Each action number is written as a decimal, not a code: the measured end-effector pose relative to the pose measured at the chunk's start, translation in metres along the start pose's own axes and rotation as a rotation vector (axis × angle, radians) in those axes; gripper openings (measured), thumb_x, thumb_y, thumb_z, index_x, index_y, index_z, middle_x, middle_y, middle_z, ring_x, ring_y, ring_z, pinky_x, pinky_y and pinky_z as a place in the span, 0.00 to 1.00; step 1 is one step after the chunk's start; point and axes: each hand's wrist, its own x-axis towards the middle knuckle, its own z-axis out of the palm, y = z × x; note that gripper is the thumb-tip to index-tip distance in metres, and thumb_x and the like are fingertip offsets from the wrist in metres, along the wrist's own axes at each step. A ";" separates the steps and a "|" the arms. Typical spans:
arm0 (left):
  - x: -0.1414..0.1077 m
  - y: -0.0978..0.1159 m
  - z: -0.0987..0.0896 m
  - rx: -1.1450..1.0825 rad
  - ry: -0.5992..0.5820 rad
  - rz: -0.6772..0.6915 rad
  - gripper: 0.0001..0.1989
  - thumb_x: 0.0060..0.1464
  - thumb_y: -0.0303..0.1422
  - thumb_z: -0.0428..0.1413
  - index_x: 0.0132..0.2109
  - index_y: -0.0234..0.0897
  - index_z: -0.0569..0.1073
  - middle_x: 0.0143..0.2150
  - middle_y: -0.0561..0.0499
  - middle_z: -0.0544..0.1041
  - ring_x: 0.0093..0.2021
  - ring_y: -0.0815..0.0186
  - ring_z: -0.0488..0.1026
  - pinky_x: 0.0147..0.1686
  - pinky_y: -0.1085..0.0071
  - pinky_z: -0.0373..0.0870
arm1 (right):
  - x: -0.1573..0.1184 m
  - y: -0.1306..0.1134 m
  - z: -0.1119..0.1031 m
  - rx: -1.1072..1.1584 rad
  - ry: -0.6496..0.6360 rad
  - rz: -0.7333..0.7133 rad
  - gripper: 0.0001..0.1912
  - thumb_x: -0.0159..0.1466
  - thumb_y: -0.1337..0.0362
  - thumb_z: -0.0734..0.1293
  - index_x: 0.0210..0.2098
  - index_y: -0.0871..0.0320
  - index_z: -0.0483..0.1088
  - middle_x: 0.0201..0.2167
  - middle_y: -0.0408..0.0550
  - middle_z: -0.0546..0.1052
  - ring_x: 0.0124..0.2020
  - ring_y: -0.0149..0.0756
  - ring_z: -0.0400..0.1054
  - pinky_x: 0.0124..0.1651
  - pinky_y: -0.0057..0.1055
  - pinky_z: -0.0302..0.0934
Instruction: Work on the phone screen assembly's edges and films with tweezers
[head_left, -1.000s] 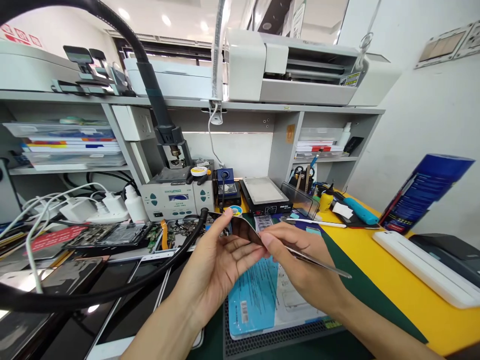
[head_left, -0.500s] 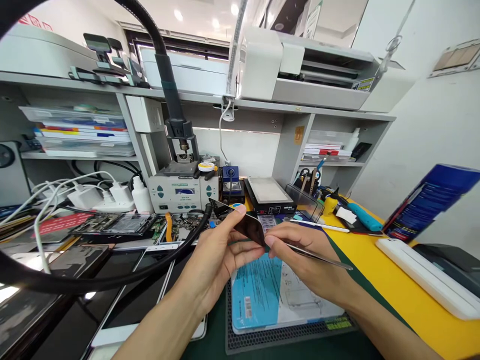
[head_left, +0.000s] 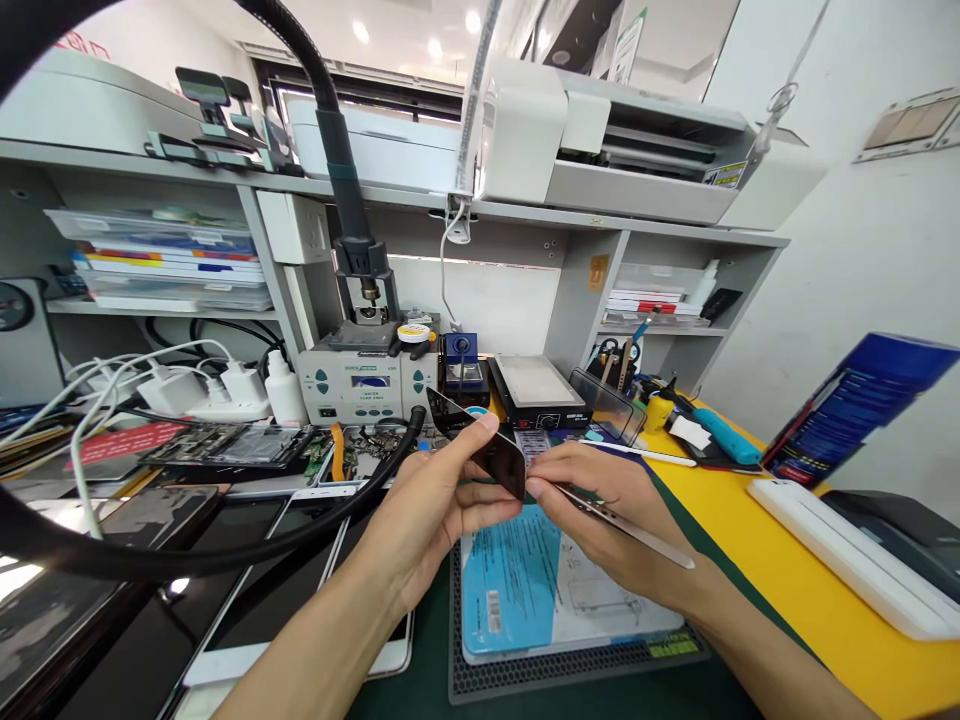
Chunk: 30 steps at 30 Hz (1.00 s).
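My left hand (head_left: 442, 500) is closed on a thin, dark, glossy phone (head_left: 501, 458). Its thumb lies over the upper edge and the fingers support it from below, with the panel tilted. Between the fingertips of my right hand (head_left: 600, 510) is a slim flat metal tool (head_left: 637, 532) with small holes, its rounded rear end reaching back over the wrist. The right fingertips sit at the phone's near right edge, and they hide the tool's working tip. Beneath both hands lies a blue and white printed package (head_left: 517, 580) on a dark textured mat (head_left: 540, 680).
Several phones and tablets (head_left: 262, 590) cover the left side. A thick black hose (head_left: 225, 565) loops across them from a grey rework station (head_left: 367, 390). Behind my hands stands a flat heating plate (head_left: 536, 385). A long white device (head_left: 847, 560) rests on the yellow surface at right.
The metal tool has rolled in my right hand, so its flat face with holes now shows. The phone has turned slightly within my left hand. Both hands stay at nearly the same place.
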 end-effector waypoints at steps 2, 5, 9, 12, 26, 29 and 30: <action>0.000 -0.001 0.000 0.026 0.006 0.028 0.20 0.47 0.46 0.63 0.36 0.30 0.76 0.33 0.43 0.78 0.32 0.59 0.78 0.40 0.58 0.79 | -0.001 0.000 0.002 -0.009 0.019 -0.010 0.08 0.65 0.71 0.65 0.41 0.59 0.76 0.39 0.49 0.78 0.40 0.32 0.72 0.45 0.26 0.64; -0.001 -0.003 0.000 0.046 0.031 0.083 0.19 0.47 0.45 0.64 0.37 0.34 0.73 0.34 0.46 0.77 0.31 0.61 0.77 0.38 0.57 0.80 | -0.002 -0.002 0.005 0.032 0.080 0.007 0.07 0.63 0.72 0.66 0.38 0.59 0.76 0.37 0.49 0.78 0.39 0.33 0.72 0.45 0.27 0.63; -0.003 -0.003 0.001 0.055 0.070 0.158 0.14 0.51 0.38 0.62 0.40 0.37 0.69 0.28 0.52 0.75 0.30 0.63 0.77 0.38 0.57 0.80 | -0.001 -0.003 0.008 0.216 0.185 0.176 0.04 0.63 0.69 0.68 0.33 0.58 0.76 0.33 0.46 0.77 0.34 0.32 0.71 0.39 0.27 0.64; -0.006 0.001 0.002 0.057 0.084 0.258 0.11 0.54 0.34 0.60 0.42 0.39 0.68 0.28 0.56 0.73 0.31 0.64 0.77 0.39 0.57 0.80 | 0.000 -0.002 0.009 0.310 0.212 0.265 0.07 0.66 0.65 0.65 0.32 0.58 0.73 0.28 0.45 0.76 0.28 0.31 0.71 0.32 0.27 0.66; -0.008 0.004 0.002 0.149 0.119 0.473 0.15 0.54 0.38 0.60 0.46 0.37 0.68 0.25 0.55 0.76 0.29 0.63 0.77 0.32 0.64 0.79 | 0.001 -0.005 0.010 0.496 0.218 0.374 0.09 0.65 0.61 0.67 0.31 0.59 0.72 0.22 0.43 0.76 0.24 0.31 0.71 0.29 0.27 0.66; -0.009 0.005 0.002 0.190 0.103 0.493 0.14 0.54 0.36 0.60 0.46 0.37 0.68 0.27 0.55 0.76 0.29 0.64 0.77 0.33 0.65 0.79 | 0.002 -0.006 0.010 0.511 0.217 0.378 0.10 0.65 0.60 0.67 0.31 0.60 0.72 0.21 0.44 0.76 0.23 0.31 0.70 0.28 0.28 0.66; -0.010 0.005 0.002 0.202 0.103 0.494 0.14 0.54 0.36 0.60 0.46 0.37 0.68 0.27 0.55 0.76 0.30 0.64 0.77 0.33 0.65 0.79 | 0.002 -0.006 0.010 0.516 0.217 0.377 0.10 0.65 0.60 0.67 0.30 0.60 0.72 0.21 0.44 0.76 0.23 0.31 0.70 0.28 0.28 0.66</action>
